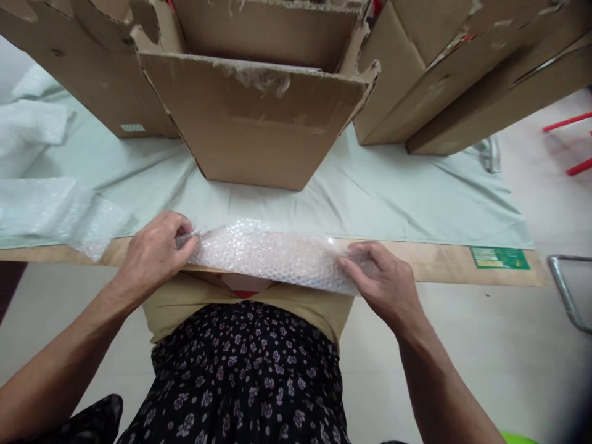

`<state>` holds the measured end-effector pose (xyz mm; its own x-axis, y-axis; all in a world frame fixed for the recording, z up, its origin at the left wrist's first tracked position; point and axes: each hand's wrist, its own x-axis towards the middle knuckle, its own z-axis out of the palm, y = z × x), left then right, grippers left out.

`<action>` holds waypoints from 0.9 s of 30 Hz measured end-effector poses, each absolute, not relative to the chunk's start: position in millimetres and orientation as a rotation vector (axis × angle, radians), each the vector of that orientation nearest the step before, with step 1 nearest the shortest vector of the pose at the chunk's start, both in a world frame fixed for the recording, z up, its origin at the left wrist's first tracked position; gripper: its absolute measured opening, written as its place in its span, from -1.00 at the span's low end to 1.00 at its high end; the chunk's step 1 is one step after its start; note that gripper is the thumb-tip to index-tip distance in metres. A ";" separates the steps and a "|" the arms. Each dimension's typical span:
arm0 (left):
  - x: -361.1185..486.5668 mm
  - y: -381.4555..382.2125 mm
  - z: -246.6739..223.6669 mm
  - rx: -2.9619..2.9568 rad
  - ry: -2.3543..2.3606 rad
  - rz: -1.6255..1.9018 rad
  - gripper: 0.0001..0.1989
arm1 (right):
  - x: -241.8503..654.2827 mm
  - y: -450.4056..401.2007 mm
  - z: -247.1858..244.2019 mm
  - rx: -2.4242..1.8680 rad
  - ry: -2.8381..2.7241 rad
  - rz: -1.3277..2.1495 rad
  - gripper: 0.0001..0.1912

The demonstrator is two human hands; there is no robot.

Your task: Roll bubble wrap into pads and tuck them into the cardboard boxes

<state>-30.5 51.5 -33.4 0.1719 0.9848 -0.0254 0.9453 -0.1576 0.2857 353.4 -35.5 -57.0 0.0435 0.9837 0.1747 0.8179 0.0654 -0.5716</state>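
Note:
A long strip of bubble wrap (272, 253) stretches between my two hands at the table's near edge. My left hand (160, 246) pinches its left end between thumb and fingers. At the other end, my right hand (383, 277) grips the wrap with the thumb on top. The strip lies partly over the wooden edge and sags a little toward my lap. Whether anything is inside the wrap I cannot tell.
An open cardboard box (263, 135) stands just beyond the wrap, with other cardboard boxes (393, 92) on both sides. More bubble wrap (46, 206) lies at the left on the pale green cloth (416, 197). A metal frame (567, 296) is at the right.

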 end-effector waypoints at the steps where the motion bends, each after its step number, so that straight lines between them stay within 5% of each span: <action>1: -33.7 51.8 -31.3 2.202 1.886 0.277 -0.87 | 347.4 -43.4 -52.1 -1.767 -1.767 0.483 -0.78; 6: -46.6 74.0 -24.4 2.452 1.863 0.553 -0.81 | 300.8 -87.3 -45.6 -1.515 -1.538 1.195 -0.39; 10: -23.1 104.2 -22.4 2.936 1.457 0.642 -0.80 | 255.2 -115.1 -59.3 -1.405 -1.456 1.414 -0.30; 16: 38.8 125.0 -24.7 3.216 0.910 0.515 -0.75 | 214.4 -132.4 -68.0 -1.323 -1.509 1.497 -0.47; 19: 46.6 112.5 -30.9 3.148 0.858 0.724 -0.72 | 209.1 -133.4 -67.3 -1.218 -1.512 1.560 -0.65; 23: 27.3 64.4 -45.1 2.875 0.846 0.984 -0.69 | 211.5 -130.8 -64.6 -1.125 -1.467 1.627 -0.75; 27: -3.1 17.2 -56.3 2.302 0.733 0.763 -0.80 | 218.5 -118.2 -57.2 -0.919 -1.407 1.731 -0.79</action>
